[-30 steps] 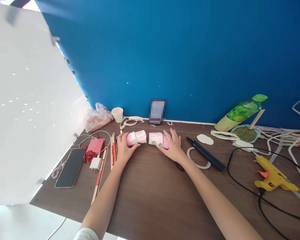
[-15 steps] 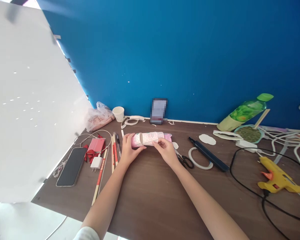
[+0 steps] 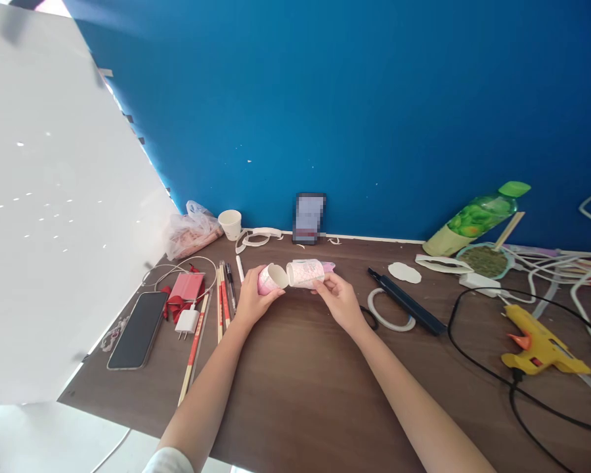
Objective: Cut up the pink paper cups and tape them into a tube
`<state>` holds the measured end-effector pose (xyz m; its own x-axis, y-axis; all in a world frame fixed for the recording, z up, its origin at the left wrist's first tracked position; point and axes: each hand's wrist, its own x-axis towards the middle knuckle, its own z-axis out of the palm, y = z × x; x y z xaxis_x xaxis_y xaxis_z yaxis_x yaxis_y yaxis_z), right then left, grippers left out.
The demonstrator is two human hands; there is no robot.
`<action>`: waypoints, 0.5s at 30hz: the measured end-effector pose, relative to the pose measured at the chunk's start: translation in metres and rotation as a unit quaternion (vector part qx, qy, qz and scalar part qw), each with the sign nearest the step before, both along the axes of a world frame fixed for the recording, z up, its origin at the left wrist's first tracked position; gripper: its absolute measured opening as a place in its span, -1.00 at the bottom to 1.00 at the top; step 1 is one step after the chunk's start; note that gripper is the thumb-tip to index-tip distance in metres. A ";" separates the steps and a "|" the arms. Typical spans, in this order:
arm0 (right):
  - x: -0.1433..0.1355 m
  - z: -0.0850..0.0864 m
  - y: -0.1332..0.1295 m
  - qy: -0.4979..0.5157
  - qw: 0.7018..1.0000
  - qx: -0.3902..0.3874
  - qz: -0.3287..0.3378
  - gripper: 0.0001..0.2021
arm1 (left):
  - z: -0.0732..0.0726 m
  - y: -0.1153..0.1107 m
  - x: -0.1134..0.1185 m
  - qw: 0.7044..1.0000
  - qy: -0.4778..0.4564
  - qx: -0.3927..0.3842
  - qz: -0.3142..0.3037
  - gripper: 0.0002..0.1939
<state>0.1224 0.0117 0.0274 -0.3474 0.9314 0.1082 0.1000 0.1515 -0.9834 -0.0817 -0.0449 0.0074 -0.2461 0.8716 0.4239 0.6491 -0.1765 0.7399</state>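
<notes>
From the lower left, a forearm angles up to the left hand, its fingers curled around the far side of a short pink-and-white paper cylinder and its thumb stretched along the near side. The right hand reaches in from the lower right, thumb and fingers pinching the near right part of a longer pale pink patterned cylinder. The left piece tips its open mouth rightward and up toward the viewer; the right piece has its long axis nearly crosswise, open end leftward. Their rims sit close together, contact unclear, over the middle of a dark brown wood-grain table. A white panel stands at the left, and a plain blue wall runs behind the table to the right.
</notes>
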 end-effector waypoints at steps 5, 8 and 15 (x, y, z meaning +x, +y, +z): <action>0.012 0.002 0.006 0.000 0.998 0.021 -0.058 -0.73 | -0.002 0.000 -0.002 0.999 -0.026 -0.021 -0.040 -0.51; 0.020 0.000 0.016 -0.003 0.991 0.054 -0.125 -0.72 | -0.003 0.000 -0.001 0.998 -0.033 -0.027 -0.052 -0.52; 0.034 -0.004 0.054 -0.037 0.975 0.038 -0.217 -0.71 | -0.004 0.001 0.002 0.997 -0.036 -0.053 -0.050 -0.55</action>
